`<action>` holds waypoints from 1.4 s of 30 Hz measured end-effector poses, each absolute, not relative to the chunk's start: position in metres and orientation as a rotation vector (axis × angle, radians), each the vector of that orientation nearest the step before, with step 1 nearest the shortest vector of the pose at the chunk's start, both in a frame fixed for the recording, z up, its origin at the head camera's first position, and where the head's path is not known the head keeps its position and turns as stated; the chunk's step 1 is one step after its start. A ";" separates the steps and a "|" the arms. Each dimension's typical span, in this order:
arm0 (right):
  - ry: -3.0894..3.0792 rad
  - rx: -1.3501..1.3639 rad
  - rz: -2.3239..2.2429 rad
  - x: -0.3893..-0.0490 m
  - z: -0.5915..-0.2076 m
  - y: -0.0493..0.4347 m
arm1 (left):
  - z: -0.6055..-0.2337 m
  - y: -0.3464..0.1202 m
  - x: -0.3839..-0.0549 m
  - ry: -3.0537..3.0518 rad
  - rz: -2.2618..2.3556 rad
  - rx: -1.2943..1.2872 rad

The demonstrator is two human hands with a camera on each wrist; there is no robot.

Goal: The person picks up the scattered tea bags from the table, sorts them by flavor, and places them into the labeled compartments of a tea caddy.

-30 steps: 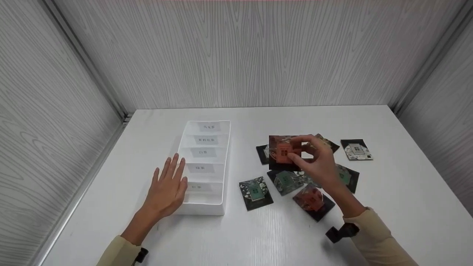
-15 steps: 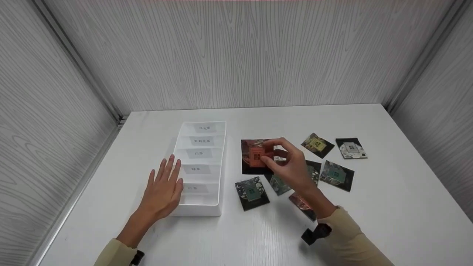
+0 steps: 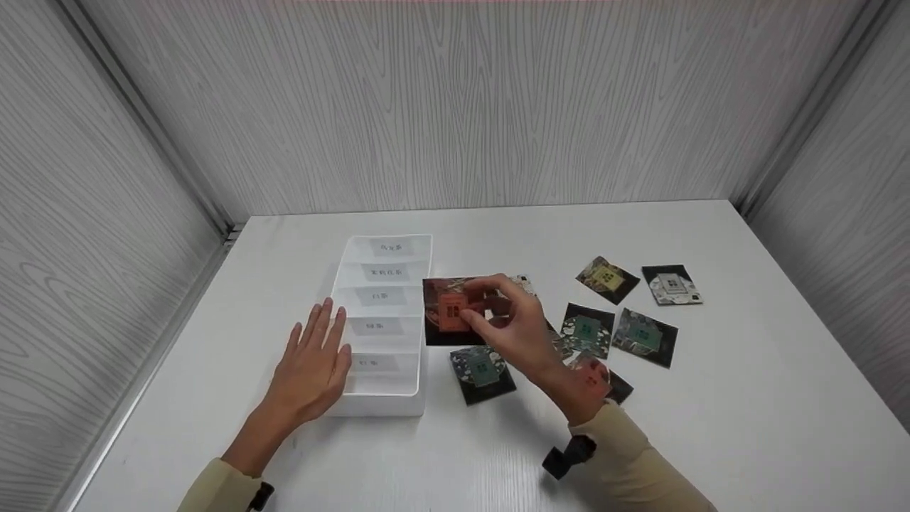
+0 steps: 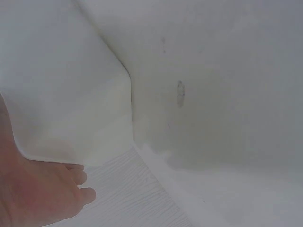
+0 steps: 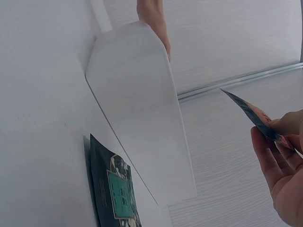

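My right hand [image 3: 515, 327] pinches a flat tea sachet [image 3: 441, 331] with a red label between thumb and fingers. In the head view the sachet overlaps the right rim of a long white divided box [image 3: 384, 407]. The right wrist view shows the same sachet [image 5: 248, 111] edge-on, raised above the table. My left hand [image 3: 311, 373] rests with straight fingers along the box's left side, its thumb at the rim. In the left wrist view, part of that hand [image 4: 42, 194] shows beside the box wall [image 4: 71, 113]. Paper labels with writing mark the compartments.
Right of the box lie a green-label sachet [image 3: 482, 377], another green one [image 3: 586, 331], a third [image 3: 643, 338], a yellow one [image 3: 608, 279] and a white one [image 3: 672, 286]. My right forearm partly covers a red-label sachet [image 3: 618, 387]. Wood-grain panels [image 3: 455, 107] enclose the table.
My right hand has carried the red-label sachet leftward, from above the other sachets to the box's right edge. The left hand stays at the box. The head view has shifted slightly.
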State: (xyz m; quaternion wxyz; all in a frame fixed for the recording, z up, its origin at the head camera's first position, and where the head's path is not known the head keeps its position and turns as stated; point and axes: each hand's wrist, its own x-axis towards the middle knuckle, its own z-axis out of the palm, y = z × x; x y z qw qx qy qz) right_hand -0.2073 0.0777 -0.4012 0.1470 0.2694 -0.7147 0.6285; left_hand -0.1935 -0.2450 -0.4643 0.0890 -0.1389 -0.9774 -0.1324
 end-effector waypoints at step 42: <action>-2.025 0.992 1.693 -0.206 -0.459 0.004 | -0.464 -0.244 -0.194 -2.928 -0.403 -0.383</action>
